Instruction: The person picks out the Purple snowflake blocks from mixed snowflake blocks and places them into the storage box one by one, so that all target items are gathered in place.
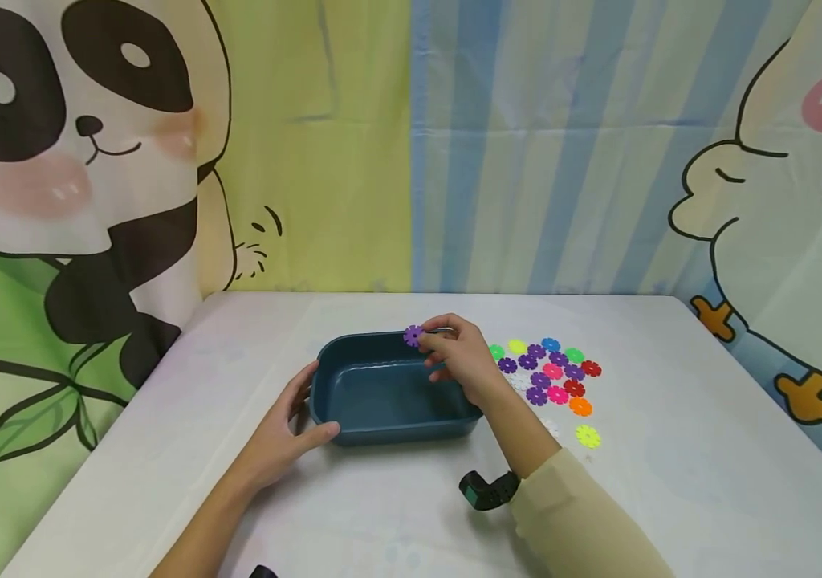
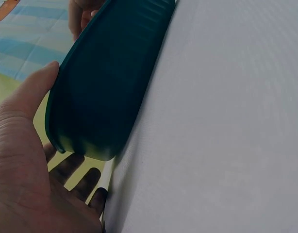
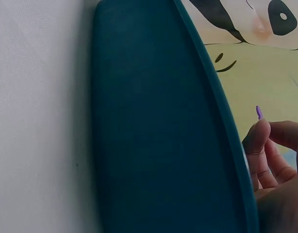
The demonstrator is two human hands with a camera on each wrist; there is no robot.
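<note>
Between the thumb and fingertips of my right hand [image 1: 463,359] is a purple flower-shaped plastic disc [image 1: 413,335], pinched upright over the back rim of a dark teal basin [image 1: 396,439]. The right wrist view shows that disc [image 3: 258,112] edge-on, above the thumb tip. My left hand [image 1: 284,433] holds the basin's left end, thumb at the front corner and fingers along the side. In the left wrist view, the left thumb [image 2: 40,90] lies against the basin's rim. The basin's visible floor in the head view is bare.
Several loose discs [image 1: 552,371] in purple, pink, red, green, blue and white lie right of the basin. A yellow disc [image 1: 588,436] lies nearer the front. The white table [image 1: 707,449] meets a cartoon-printed curtain [image 1: 353,160] at the back. A black wrist camera [image 1: 486,490] sits by the right sleeve.
</note>
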